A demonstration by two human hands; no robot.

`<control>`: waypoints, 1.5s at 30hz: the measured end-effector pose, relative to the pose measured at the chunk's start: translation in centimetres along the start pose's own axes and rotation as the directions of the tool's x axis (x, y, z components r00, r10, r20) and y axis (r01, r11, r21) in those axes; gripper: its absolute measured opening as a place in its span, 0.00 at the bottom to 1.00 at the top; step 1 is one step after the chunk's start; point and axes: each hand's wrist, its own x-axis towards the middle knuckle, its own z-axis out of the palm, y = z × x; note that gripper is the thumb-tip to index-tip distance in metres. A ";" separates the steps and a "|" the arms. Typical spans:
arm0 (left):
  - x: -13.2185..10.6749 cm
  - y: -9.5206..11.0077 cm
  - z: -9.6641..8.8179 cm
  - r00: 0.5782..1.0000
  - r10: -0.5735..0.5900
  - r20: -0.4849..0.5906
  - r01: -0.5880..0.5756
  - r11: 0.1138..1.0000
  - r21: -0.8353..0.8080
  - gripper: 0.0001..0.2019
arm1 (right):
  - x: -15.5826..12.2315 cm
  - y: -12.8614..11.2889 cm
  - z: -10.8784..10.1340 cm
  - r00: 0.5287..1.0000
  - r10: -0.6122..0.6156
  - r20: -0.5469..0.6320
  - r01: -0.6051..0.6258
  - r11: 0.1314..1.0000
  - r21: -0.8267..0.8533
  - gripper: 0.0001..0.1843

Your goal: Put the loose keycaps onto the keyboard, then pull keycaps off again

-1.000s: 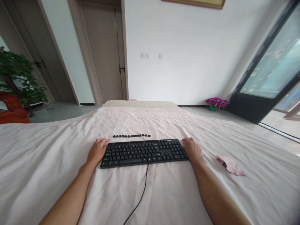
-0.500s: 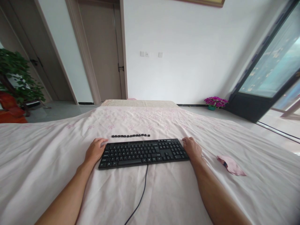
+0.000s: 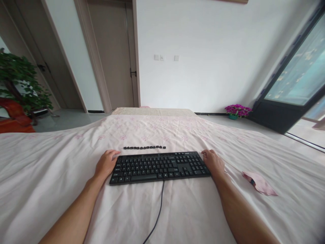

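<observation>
A black keyboard (image 3: 158, 166) lies on a pale pink sheet (image 3: 162, 203), its cable (image 3: 158, 210) running toward me. My left hand (image 3: 105, 163) grips the keyboard's left end, fingers curled round the edge. Gripping the right end the same way is my right hand (image 3: 214, 162). Just beyond the keyboard, a row of several loose black keycaps (image 3: 144, 147) lies on the sheet.
A small pink cloth (image 3: 259, 183) with something dark in it lies to the right of my right hand. Beyond the sheet are doors, a white wall, a green plant (image 3: 20, 84) at left, purple flowers (image 3: 237, 110) and a large window at right.
Both hands stay on the keyboard's ends. The keyboard has shifted slightly to the right on the sheet, and my view has shifted a little too.
</observation>
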 end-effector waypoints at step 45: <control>-0.1 0.4 -0.2 1.000 -0.007 0.018 0.007 1.000 0.015 0.17 | -0.1 -0.4 -0.5 1.000 -0.008 0.017 0.008 1.000 -0.011 0.19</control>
